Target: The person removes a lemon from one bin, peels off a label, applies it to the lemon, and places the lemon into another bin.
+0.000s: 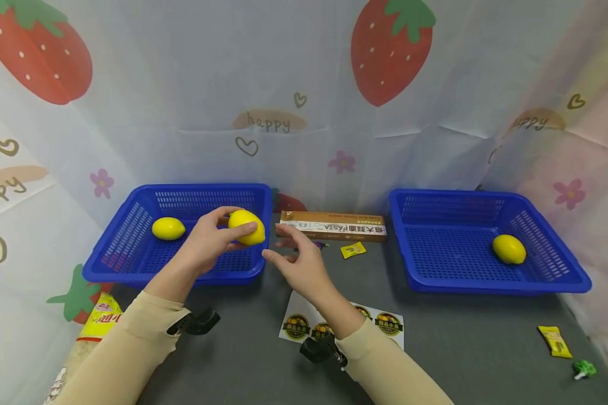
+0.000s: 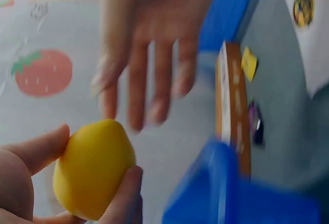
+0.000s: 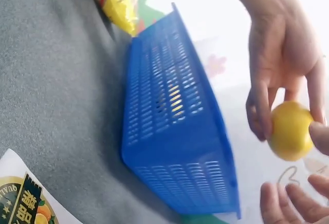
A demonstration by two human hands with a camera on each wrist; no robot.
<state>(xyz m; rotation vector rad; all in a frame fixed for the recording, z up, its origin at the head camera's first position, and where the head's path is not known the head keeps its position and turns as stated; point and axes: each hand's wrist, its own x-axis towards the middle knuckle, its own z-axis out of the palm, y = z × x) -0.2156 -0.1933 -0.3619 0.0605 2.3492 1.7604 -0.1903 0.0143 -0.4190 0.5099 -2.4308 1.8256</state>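
Note:
My left hand (image 1: 208, 239) grips a yellow lemon (image 1: 246, 226) between thumb and fingers, above the right side of the left blue basket (image 1: 147, 277). In the left wrist view the held lemon (image 2: 95, 170) shows large between the fingertips. My right hand (image 1: 304, 264) is just right of it, fingers spread and relaxed, holding nothing. The right wrist view shows that hand's fingertips (image 3: 321, 137) close beside the lemon (image 3: 290, 131). A second lemon (image 1: 168, 229) lies inside the left basket. Another lemon (image 1: 509, 249) lies at the right side of the right blue basket (image 1: 486, 286).
A pasta box (image 1: 334, 226) lies between the baskets, with a small yellow packet (image 1: 353, 250) before it. A sticker sheet (image 1: 294, 326) lies under my right forearm. Another yellow packet (image 1: 554, 341) and a toy broccoli (image 1: 584, 369) sit front right; a yellow bag (image 1: 101, 318) stands left.

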